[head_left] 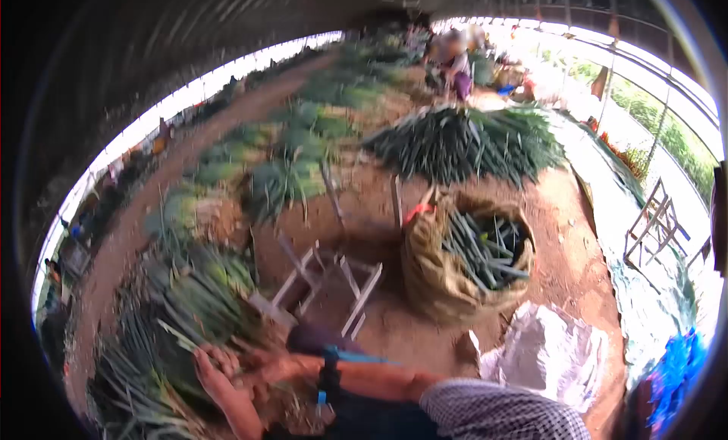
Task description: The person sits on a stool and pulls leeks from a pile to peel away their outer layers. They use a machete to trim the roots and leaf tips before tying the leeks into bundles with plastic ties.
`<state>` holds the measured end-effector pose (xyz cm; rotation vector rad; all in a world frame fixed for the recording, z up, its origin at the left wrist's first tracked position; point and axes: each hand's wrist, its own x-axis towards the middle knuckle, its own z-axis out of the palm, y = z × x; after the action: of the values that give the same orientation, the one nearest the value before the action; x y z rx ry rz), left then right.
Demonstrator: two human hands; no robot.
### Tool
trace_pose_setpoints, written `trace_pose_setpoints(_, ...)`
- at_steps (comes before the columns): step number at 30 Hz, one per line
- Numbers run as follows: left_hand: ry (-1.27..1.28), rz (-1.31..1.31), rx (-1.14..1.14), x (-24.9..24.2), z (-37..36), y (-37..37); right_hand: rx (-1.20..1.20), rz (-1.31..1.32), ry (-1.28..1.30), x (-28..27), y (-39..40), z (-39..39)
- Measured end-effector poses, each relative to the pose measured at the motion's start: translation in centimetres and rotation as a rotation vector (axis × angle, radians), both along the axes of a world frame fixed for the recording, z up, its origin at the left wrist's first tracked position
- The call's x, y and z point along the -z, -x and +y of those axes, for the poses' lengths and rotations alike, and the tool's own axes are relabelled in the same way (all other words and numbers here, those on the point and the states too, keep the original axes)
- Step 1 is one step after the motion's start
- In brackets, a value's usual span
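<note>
Low on the left, my left hand (221, 385) is closed with a pale green onion stalk (177, 335) sticking out past its fingertips. My right hand (264, 366) reaches in from the right and meets it, fingers curled and partly blurred; what they hold, if anything, is hidden. A dark band (329, 373) circles the right wrist, below a checkered sleeve (497, 410). Under and beside both hands lies a big heap of green onions (152, 364), with long dark green leaves.
A woven sack (436, 277) holding green onions stands right of a low metal frame (353, 292). A white sack (550, 353) lies on the soil. Bunched green onions (462, 144) are piled ahead, near a seated person (457, 68). Blue plastic strands (677, 379) hang at right.
</note>
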<state>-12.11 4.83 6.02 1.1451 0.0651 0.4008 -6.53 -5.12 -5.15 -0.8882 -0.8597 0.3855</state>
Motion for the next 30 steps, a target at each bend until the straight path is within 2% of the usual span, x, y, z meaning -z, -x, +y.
trace_pose_setpoints(2, -0.236, -0.135, -0.010, 0.6, 2.7, 0.1, -0.096, 0.060, 0.305, -2.9, 2.7, -1.3)
trace_pose_setpoints(3, -0.125, -0.171, 0.036, 1.2, 5.3, -0.2, -0.063, 0.077, 0.290, -2.9, 3.0, -1.6)
trace_pose_setpoints(5, 0.133, -0.278, 0.147, 1.1, 9.4, -0.5, 0.147, -0.130, 0.448, -3.5, 3.4, -1.7)
trace_pose_setpoints(8, 0.192, -0.268, -0.171, 1.3, 12.4, 0.1, 0.404, -0.485, 0.244, 0.3, 1.9, 0.1)
trace_pose_setpoints(11, 0.237, -0.237, -0.297, 5.7, 18.9, -1.1, 0.314, -0.439, 0.482, -0.8, 1.0, -0.9)
trace_pose_setpoints(14, 0.251, -0.152, -0.310, 9.3, 21.4, -0.4, 0.157, -0.155, 0.612, -4.7, 1.6, -2.4)
trace_pose_setpoints(15, 0.165, -0.144, -0.314, 10.4, 21.6, -0.2, 0.125, -0.103, 0.647, -6.4, 1.9, -3.3)
trace_pose_setpoints(18, 0.033, -0.116, -0.242, 13.4, 22.8, 1.1, 0.161, -0.405, 0.607, 0.0, -0.7, -1.2)
trace_pose_setpoints(20, 0.118, -0.115, -0.091, 14.3, 25.1, 0.8, 0.420, -0.800, 0.665, 1.3, -1.0, -1.4)
trace_pose_setpoints(22, -0.087, -0.138, -0.363, 14.9, 23.5, -0.3, 0.696, -1.145, 0.786, 3.8, -2.0, -1.2)
trace_pose_setpoints(23, -0.131, -0.122, -0.411, 14.0, 21.9, -0.2, 0.840, -1.280, 0.884, 6.5, -2.6, -0.6)
trace_pose_setpoints(24, -0.174, -0.104, -0.460, 13.0, 20.2, 0.0, 0.870, -1.310, 0.924, 6.4, -2.6, -0.7)
trace_pose_setpoints(25, -0.156, -0.064, -0.417, 9.9, 17.1, 0.8, 0.899, -1.340, 0.963, 6.3, -2.5, -0.8)
trace_pose_setpoints(27, -0.278, 0.219, -0.340, 9.7, 17.2, 1.3, 0.723, -1.188, 0.926, 1.2, -1.6, -3.0)
trace_pose_setpoints(29, -0.549, 0.692, -0.259, 12.8, 21.4, 0.4, 0.909, -1.303, 0.900, 0.1, -2.2, -3.7)
trace_pose_setpoints(30, -0.688, 0.683, -0.259, 12.6, 21.2, 0.5, 1.005, -1.358, 0.886, -0.2, -2.5, -4.0)
